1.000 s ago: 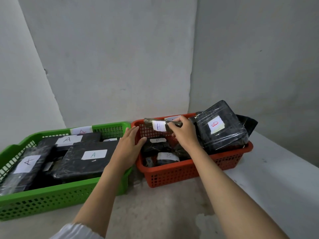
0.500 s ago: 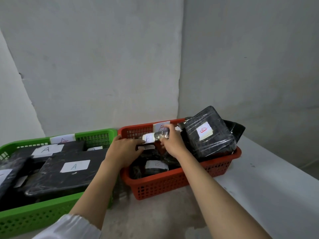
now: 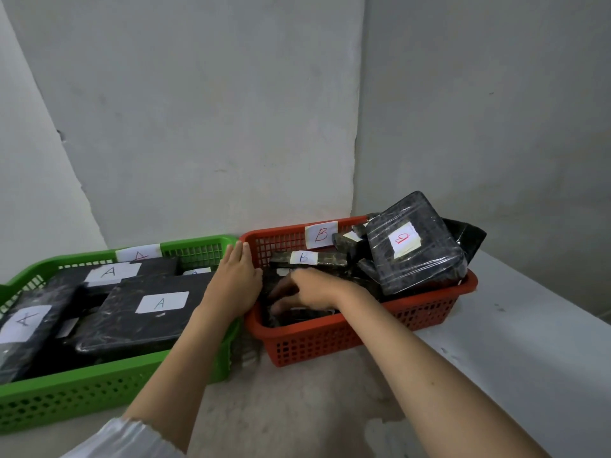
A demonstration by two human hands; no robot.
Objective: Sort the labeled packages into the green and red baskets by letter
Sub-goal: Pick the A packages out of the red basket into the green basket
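Packages (image 3: 297,312) under right hand (image 3: 310,289), blurred

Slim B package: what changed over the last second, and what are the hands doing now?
The right hand let go of the slim B package, which now lies in the red basket, and has dropped lower among the packages; whether it grips anything is blurred. The left hand briefly touched the package, then returned to the rim, fingers straight. The green basket and the large B package stayed as they were.
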